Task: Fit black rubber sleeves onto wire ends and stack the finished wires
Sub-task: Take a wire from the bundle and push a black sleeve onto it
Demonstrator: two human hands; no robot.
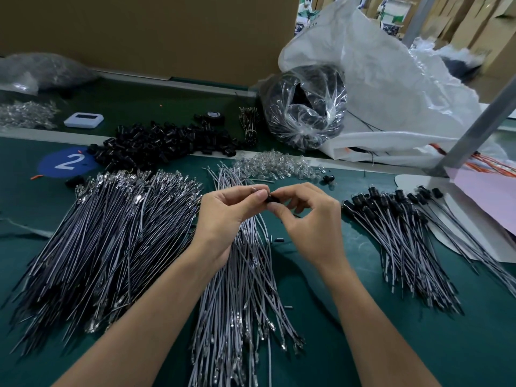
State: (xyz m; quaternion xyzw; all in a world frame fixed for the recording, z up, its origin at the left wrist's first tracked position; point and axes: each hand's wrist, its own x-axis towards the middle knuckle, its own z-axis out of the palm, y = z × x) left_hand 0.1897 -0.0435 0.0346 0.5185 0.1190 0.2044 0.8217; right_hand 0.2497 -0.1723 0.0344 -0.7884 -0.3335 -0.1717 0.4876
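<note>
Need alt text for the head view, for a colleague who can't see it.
Over a green table, the left hand pinches a wire end while the right hand pinches a black rubber sleeve against it. Bare wires lie left and centre; sleeved wires are stacked at right.

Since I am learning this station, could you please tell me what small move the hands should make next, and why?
Probably press the small black rubber sleeve fully onto the thin grey wire: the right hand pinches the sleeve against the wire the left hand grips, and the finished stack of sleeved grey wires lies to the right.
</note>
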